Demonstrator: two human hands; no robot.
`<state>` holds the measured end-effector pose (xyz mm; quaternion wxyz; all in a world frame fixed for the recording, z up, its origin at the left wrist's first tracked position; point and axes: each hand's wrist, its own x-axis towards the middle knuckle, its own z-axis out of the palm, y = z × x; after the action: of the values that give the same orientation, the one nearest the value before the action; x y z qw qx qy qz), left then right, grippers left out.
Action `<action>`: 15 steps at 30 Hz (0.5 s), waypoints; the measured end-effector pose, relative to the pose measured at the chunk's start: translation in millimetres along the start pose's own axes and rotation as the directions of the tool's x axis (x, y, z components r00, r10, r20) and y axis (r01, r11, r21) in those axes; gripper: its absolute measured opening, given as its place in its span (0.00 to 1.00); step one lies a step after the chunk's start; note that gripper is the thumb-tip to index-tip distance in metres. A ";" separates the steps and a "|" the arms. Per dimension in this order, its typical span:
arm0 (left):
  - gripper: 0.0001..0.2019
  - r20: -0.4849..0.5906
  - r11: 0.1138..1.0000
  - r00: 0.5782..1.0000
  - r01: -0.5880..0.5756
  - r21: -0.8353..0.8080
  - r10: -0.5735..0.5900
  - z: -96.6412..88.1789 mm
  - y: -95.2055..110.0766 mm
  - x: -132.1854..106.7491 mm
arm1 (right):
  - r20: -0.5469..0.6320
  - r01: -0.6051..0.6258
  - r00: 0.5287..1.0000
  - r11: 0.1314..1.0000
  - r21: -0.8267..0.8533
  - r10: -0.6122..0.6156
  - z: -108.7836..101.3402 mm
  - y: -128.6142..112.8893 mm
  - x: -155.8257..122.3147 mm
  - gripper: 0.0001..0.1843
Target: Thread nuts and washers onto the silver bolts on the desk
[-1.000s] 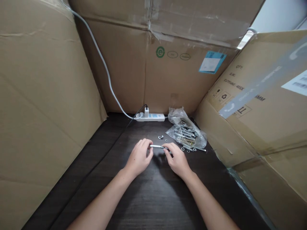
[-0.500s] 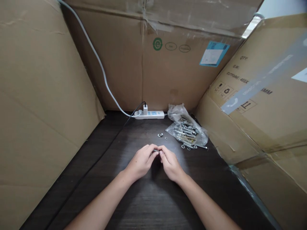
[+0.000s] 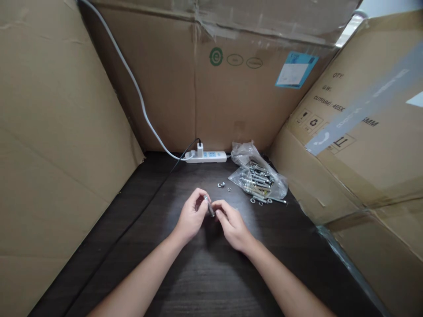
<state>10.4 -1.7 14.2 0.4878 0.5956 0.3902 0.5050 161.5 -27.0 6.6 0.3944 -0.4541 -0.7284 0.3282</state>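
My left hand [image 3: 192, 215] is closed, with thumb and fingers pinching a short metal bolt [image 3: 209, 206] that tilts down toward the right. Close by the bolt's lower end, my right hand [image 3: 233, 223] has its thumb and forefinger pressed together. What sits between those right fingertips is too small and hidden to make out. Beyond both hands a few small metal pieces [image 3: 221, 185] and a ring washer [image 3: 229, 189] lie on the dark tabletop [image 3: 205, 281].
A clear plastic bag [image 3: 259, 176] of bolts lies at the back right, with several washers [image 3: 261, 203] along its near edge. Behind stands a white power strip [image 3: 211, 157] with a black cable [image 3: 145, 207]. Cardboard walls [image 3: 231, 101] enclose the left, back and right.
My hands have drawn slightly apart at the fingertips. The bolt, mostly hidden between the fingers before, now shows in my left hand, tilted downward. The view has shifted a little.
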 end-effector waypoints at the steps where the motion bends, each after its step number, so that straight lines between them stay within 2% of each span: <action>1: 0.04 -0.022 0.998 0.999 0.026 -0.059 -0.027 -1.0 -0.8 1.4 | -0.024 0.017 1.000 0.998 -0.055 -0.018 -4.6 3.5 4.0 0.11; 4: 0.05 -0.055 0.961 0.987 0.132 -0.243 -0.149 -4.0 -3.2 5.7 | -0.133 0.028 0.988 0.943 -0.333 -0.076 -21.8 18.7 23.1 0.11; 8: 0.08 -0.045 0.913 0.966 0.224 -0.342 -0.254 -7.4 -6.0 9.0 | -0.100 -0.027 0.994 0.785 -0.619 -0.045 -36.5 35.0 52.7 0.11; 11: 0.09 -0.014 0.897 0.958 0.264 -0.354 -0.288 -9.0 -7.1 9.4 | -0.012 -0.022 1.000 0.720 -0.694 0.019 -36.9 39.0 67.3 0.12; 15: 0.09 0.002 0.899 0.955 0.281 -0.336 -0.298 -9.6 -8.0 9.7 | 0.076 -0.003 0.994 0.694 -0.720 0.083 -33.5 38.6 76.5 0.12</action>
<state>2.9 11.1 8.7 0.6412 0.4274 0.3953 0.4999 185.1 61.7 11.3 0.1399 -0.5714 -0.8071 0.0497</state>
